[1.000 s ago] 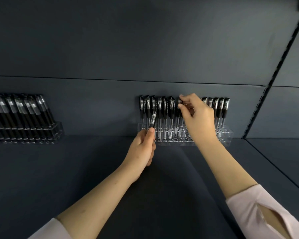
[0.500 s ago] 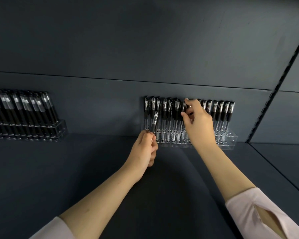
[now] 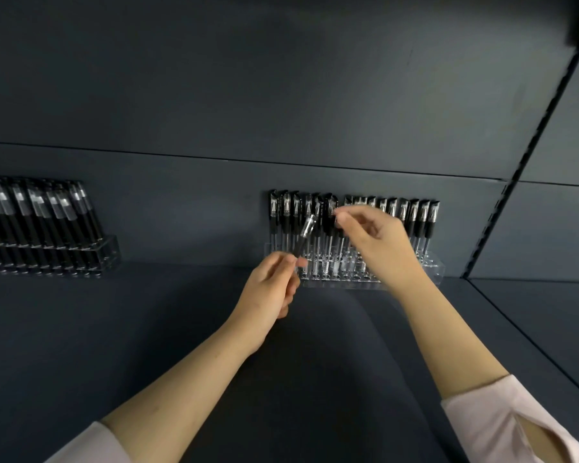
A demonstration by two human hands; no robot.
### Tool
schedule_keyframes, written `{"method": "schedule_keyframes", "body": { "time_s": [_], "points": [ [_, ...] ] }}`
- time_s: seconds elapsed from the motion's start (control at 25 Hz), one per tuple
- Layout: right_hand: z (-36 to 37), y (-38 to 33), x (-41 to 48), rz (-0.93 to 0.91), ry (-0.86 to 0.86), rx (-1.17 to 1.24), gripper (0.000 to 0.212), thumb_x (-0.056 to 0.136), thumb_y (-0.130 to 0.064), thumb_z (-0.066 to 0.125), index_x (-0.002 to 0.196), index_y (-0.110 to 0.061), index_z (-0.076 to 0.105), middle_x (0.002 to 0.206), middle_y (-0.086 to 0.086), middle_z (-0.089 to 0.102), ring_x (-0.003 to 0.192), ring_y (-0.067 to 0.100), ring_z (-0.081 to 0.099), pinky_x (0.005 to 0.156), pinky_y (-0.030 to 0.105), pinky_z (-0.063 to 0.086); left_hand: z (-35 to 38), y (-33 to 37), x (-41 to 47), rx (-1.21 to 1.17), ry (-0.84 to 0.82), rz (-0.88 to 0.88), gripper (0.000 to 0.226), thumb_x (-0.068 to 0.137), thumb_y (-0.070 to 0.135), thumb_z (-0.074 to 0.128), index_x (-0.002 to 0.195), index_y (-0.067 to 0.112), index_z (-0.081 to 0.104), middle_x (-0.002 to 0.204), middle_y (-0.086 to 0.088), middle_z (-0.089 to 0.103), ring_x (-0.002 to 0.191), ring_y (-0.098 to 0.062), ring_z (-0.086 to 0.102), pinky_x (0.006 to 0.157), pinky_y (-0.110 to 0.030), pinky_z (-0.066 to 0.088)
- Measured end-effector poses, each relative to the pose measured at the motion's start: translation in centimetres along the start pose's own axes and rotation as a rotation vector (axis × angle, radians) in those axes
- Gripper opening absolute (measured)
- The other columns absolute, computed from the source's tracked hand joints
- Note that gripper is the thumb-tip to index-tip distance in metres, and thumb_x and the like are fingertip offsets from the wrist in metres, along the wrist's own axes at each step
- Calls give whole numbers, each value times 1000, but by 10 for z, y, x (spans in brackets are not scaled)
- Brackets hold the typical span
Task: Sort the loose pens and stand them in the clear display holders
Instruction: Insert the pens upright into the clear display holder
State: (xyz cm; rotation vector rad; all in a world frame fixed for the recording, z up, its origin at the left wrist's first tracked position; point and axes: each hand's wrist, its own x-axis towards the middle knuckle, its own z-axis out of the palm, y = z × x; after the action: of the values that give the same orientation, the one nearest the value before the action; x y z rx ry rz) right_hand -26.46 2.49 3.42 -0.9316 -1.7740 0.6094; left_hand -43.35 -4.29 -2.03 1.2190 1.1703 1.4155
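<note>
The loose pen (image 3: 304, 232) is in my left hand (image 3: 269, 289), pinched low on its barrel between thumb and fingertips. It tilts up and to the right, its clear end in front of the row just beyond that hand. Its lower end is hidden in my fingers.

My right hand (image 3: 381, 243) is up at the caps, thumb and forefinger drawn close together. They are blurred, and I cannot tell whether they pinch a cap or only touch it. This hand and wrist cover the middle of the holder (image 3: 432, 269) and the pens there.

The holder is clear and stands just past both hands. A row of black pens (image 3: 286, 212) stands upright in it, caps up.

Well to the left of my left hand, a second holder (image 3: 109, 250) is packed with dark pens (image 3: 57, 212) leaning back. The picture's edge cuts it off.
</note>
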Motion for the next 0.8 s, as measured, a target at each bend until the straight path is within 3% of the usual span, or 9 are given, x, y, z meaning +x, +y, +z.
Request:
{"method": "schedule_keyframes", "body": {
  "time_s": [0.12, 0.32, 0.44, 0.52, 0.6, 0.68, 0.8],
  "points": [
    [4, -8, -5, 173, -185, 297, 16, 88, -20, 66, 104, -23, 68, 89, -5, 73, 85, 7, 66, 78, 20, 53, 6, 0, -4, -73, -68, 1, 29, 103, 33, 43, 95, 16, 65, 55, 8, 47, 42, -5, 31, 37, -19, 23],
    [4, -9, -8, 292, -162, 628, 23, 86, -7, 66, 108, -14, 59, 92, 7, 73, 78, 12, 66, 69, 21, 52, 11, -3, -6, 7, -128, 43, 32, 100, 41, 45, 92, 20, 68, 60, 9, 51, 46, -6, 42, 40, -20, 33],
    [-3, -5, -3, 291, 71, 677, 22, 86, -5, 65, 105, -15, 58, 78, -2, 71, 71, 10, 65, 73, 25, 53, 9, -5, -4, 276, -8, 143, 33, 97, 45, 44, 95, 22, 67, 75, 9, 63, 63, -4, 60, 58, -20, 48],
    [-16, -1, 1, 279, 346, 683, 19, 88, -4, 65, 100, -16, 56, 68, -9, 65, 68, 7, 65, 73, 27, 54, 0, -8, 2, 611, 132, 379, 26, 100, 31, 47, 105, 17, 68, 96, 6, 65, 89, -5, 61, 80, -23, 49],
    [-30, 4, 1, 238, 542, 609, 18, 90, -6, 63, 98, -19, 53, 75, -7, 63, 69, 3, 65, 75, 28, 56, -8, -9, 7, 946, 198, 599, 25, 99, 20, 52, 118, 11, 66, 114, 0, 61, 107, -15, 55, 94, -30, 45],
    [-37, 8, 0, 186, 635, 498, 17, 92, -9, 61, 96, -22, 51, 83, -6, 60, 69, 0, 64, 79, 33, 58, -9, -12, 10, 1160, 150, 598, 35, 98, 22, 54, 131, 11, 59, 128, -3, 55, 121, -21, 49, 103, -36, 41],
    [-35, 5, -1, 101, 642, 370, 19, 93, -11, 59, 96, -27, 49, 85, -8, 60, 70, -1, 63, 81, 36, 58, -6, -19, 12, 1303, 87, 488, 46, 99, 31, 48, 143, 17, 46, 141, 1, 45, 132, -20, 39, 110, -38, 34]
  ]
}}
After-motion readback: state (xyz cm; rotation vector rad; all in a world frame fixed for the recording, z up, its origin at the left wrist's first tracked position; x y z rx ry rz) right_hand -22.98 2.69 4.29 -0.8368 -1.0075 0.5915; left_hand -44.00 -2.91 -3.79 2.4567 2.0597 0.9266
